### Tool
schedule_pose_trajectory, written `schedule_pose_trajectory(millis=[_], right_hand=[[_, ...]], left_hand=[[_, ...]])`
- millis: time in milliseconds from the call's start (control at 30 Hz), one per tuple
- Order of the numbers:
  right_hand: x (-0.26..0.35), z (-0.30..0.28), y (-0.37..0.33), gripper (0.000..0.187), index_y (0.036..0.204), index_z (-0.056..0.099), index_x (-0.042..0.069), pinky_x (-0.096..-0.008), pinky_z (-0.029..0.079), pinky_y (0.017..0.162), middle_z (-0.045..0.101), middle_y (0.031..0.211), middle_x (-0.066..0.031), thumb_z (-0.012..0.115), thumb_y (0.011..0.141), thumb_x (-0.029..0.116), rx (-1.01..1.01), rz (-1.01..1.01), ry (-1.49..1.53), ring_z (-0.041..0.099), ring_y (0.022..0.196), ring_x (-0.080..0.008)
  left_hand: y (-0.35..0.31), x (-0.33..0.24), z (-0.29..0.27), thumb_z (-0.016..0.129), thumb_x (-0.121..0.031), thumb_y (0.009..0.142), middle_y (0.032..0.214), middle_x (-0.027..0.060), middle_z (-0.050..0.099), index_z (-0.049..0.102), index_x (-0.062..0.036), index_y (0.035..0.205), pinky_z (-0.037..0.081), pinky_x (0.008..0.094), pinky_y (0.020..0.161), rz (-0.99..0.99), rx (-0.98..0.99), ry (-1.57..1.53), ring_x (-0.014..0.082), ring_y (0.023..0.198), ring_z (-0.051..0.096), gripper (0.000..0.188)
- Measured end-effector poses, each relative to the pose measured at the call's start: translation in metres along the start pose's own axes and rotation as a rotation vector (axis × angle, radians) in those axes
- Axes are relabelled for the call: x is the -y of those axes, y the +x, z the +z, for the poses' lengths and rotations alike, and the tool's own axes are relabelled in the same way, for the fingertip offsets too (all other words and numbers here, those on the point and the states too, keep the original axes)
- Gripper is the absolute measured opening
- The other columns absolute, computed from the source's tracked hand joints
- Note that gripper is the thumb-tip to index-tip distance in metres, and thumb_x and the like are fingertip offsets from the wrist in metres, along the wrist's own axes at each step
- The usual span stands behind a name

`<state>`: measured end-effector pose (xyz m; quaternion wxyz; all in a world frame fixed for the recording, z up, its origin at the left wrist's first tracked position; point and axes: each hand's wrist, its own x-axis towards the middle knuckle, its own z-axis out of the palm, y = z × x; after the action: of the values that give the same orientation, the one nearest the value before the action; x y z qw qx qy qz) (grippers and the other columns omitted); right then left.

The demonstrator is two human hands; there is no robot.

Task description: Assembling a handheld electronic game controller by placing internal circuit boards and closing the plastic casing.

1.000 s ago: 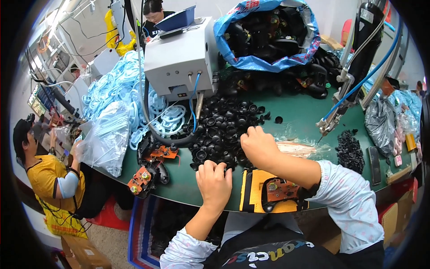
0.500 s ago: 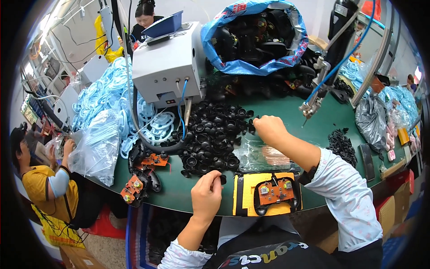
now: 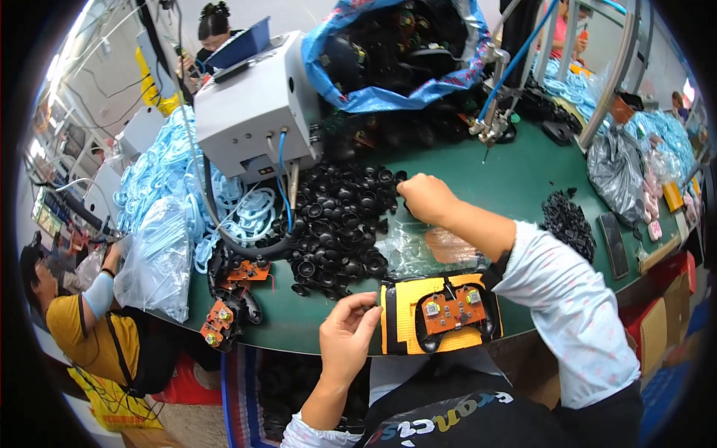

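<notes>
A black game controller shell with an orange circuit board lies on a yellow ribbed mat in front of me. My left hand is at the mat's left edge, its thumb and fingers curled in a pinch; whatever sits between them is too small to make out. Beyond the mat, my right hand reaches to the right edge of a heap of black round thumbstick caps. Its fingertips are closed there, and what they hold is hidden.
Left of the caps stand a grey machine box and more orange boards in black shells. A blue bag of controller parts is at the back. Rightward lie small black parts, a phone and a metal-tipped tool. Other people sit nearby.
The view has shifted slightly. My left hand has come closer to the mat, and the black cap seen in its fingers before no longer shows clearly. My right hand stays by the heap.
</notes>
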<state>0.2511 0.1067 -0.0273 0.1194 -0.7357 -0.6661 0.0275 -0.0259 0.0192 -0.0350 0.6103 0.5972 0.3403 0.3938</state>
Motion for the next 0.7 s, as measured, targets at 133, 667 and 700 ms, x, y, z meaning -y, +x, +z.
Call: schedule_pose_trajectory(millis=[133,667,700], right_hand=[[-0.003,-0.038,-0.061,0.007,0.085,0.064,0.003,-0.0455,0.050,0.073,0.064,0.086,-0.0159,0.065,0.079,0.007,-0.078,-0.267,0.318,0.063,0.081,-0.0357],[-0.032,-0.036,-0.214,0.020,0.093,0.070,0.007,-0.0335,0.053,0.074,0.069,0.099,-0.0076,0.075,0.075,0.003,-0.250,-0.201,0.386,0.066,0.080,-0.0272],[-0.029,-0.041,-0.213,0.020,0.093,0.070,0.007,-0.0334,0.053,0.073,0.070,0.095,-0.0066,0.076,0.074,0.002,-0.289,-0.161,0.484,0.066,0.080,-0.0265]], left_hand=[[-0.007,-0.005,-0.014,0.064,0.008,0.088,0.113,0.0149,0.063,0.058,0.0057,0.114,0.053,0.0298,0.087,-0.070,-0.066,-0.077,0.0200,0.095,0.067,0.027],[0.001,-0.014,0.008,0.072,0.000,0.083,0.111,0.0092,0.063,0.070,0.0025,0.110,0.048,0.0205,0.075,-0.098,0.035,0.058,0.0092,0.085,0.059,0.027],[0.001,-0.015,0.010,0.073,0.000,0.083,0.110,0.0091,0.064,0.071,0.0014,0.109,0.047,0.0207,0.074,-0.112,0.046,0.043,0.0097,0.085,0.059,0.027]])
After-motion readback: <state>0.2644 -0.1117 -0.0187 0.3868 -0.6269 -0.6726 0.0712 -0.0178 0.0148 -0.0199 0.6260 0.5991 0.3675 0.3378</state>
